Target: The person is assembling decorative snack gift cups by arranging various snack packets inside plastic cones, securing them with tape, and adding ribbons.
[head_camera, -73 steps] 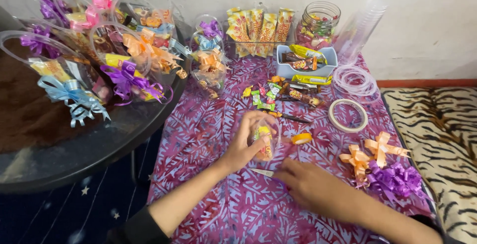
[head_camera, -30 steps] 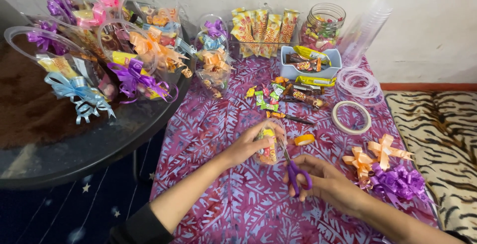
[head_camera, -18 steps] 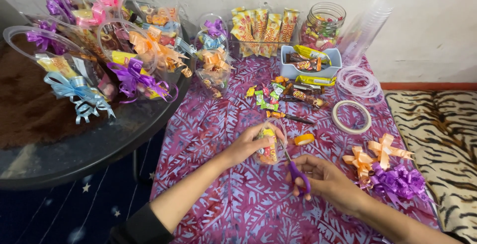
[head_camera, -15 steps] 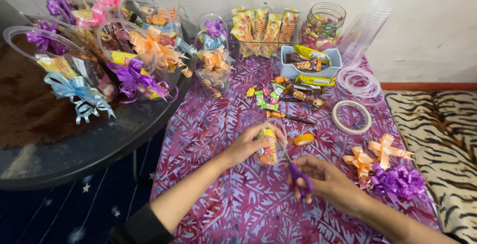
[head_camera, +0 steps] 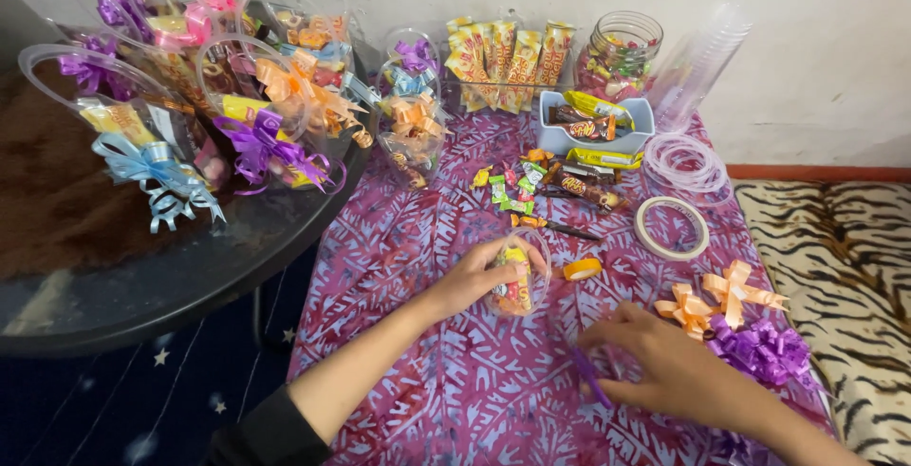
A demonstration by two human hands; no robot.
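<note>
Two hands work mid-surface: the left hand (head_camera: 474, 281) grips a candy-filled clear cup (head_camera: 517, 279), best kept upright and steady, while at five o'clock of it the right hand (head_camera: 664, 371) lies curled over purple-handled scissors (head_camera: 590, 378).

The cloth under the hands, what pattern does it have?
The cloth is purple-pink with pale blue leaf prints, clear in the head view.

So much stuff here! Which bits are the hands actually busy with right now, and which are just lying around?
In hand:
- left hand holding a clear cup of candies
- right hand on purple-handled scissors

Lying about:
- tape ring
- orange ribbon bows
- purple bow
- loose candies
- glass jar
- finished gift cups on the round table
</note>
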